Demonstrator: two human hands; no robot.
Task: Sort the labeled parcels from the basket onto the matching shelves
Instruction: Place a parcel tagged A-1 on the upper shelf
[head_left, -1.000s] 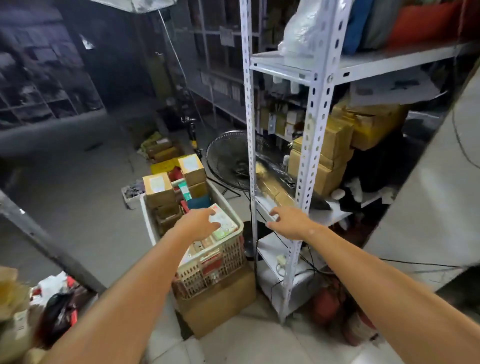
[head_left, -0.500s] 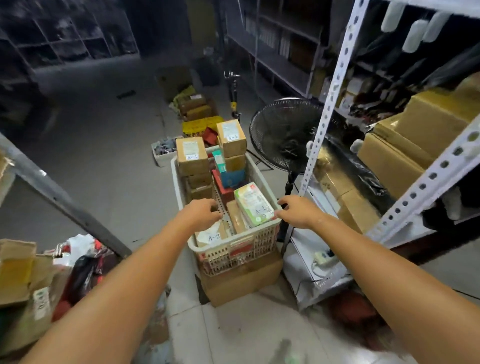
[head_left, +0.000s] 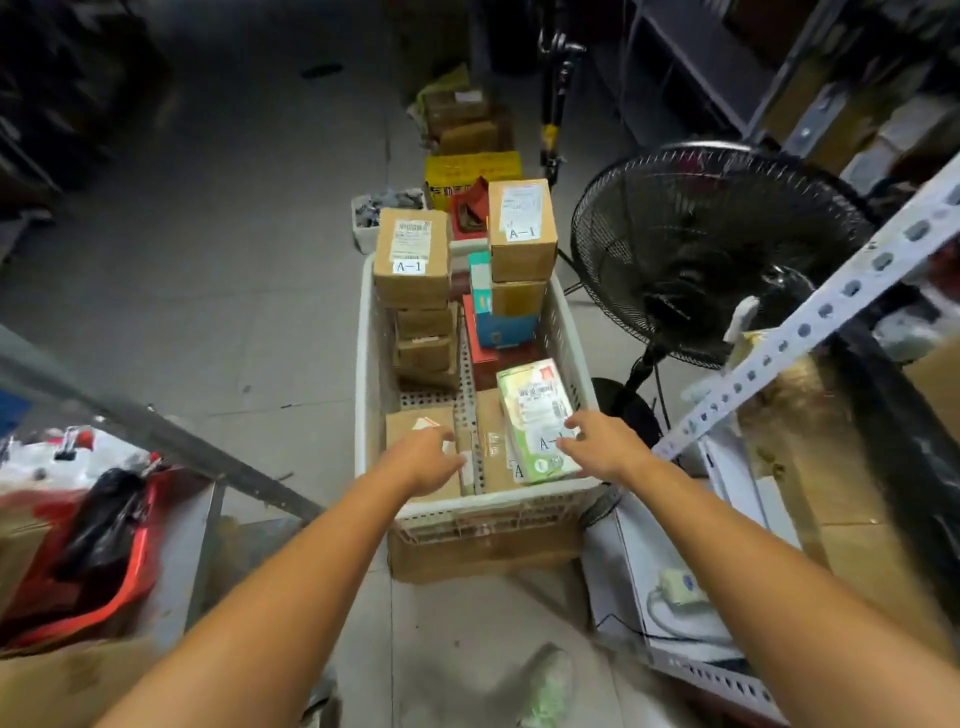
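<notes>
green A-1 parcel (head_left: 535, 415) in the basket (head_left: 365, 364), near-right corner, long side running near-to-far | our right hand (head_left: 605, 447) touches its right edge, fingers loose, nothing gripped | left hand (head_left: 423, 457) loose over the near-left brown parcel (head_left: 410, 422), farther off, so right's our pick

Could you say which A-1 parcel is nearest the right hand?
The green-and-white packet at the right hand; both brown A-1 cartons stand at the far end.

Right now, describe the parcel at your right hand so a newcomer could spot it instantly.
Find the white basket beside the black fan. In its near right corner, by the right hand, lies a flat green-and-white parcel. Its neighbours are brown cardboard.
</notes>
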